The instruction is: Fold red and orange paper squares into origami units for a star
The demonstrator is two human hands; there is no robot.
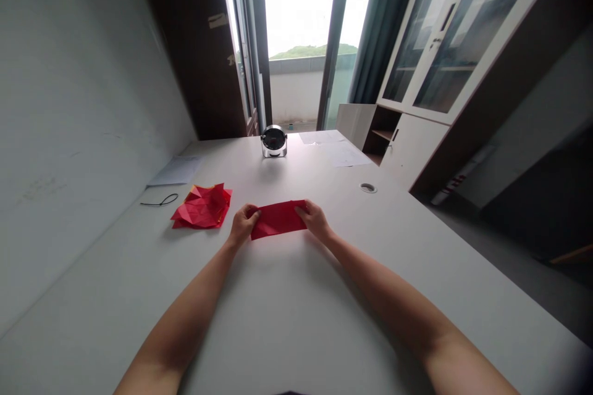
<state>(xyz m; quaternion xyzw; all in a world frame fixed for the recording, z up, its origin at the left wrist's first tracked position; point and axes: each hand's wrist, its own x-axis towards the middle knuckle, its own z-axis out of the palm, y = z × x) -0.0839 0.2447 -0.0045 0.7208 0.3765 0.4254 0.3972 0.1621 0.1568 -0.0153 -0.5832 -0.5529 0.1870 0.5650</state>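
A flat red rectangle of paper or thin cloth [278, 220] is stretched between my two hands over the middle of the table. My left hand [243, 224] pinches its left end, thumb on top. At the other end, my right hand [315, 218] grips the upper right corner, thumb again on the near face. The fingers behind the sheet are mostly hidden. Left of my left hand lies a crumpled heap of red sheets [202, 207] with some yellow along its edges.
On the white table [287, 308] are a black cable tie [160, 202], white papers [176, 171] by the wall, a round black-and-silver device [274, 141], more papers [345, 153] at the far end and a cable hole [368, 187]. A cabinet [417, 142] stands beyond the right edge.
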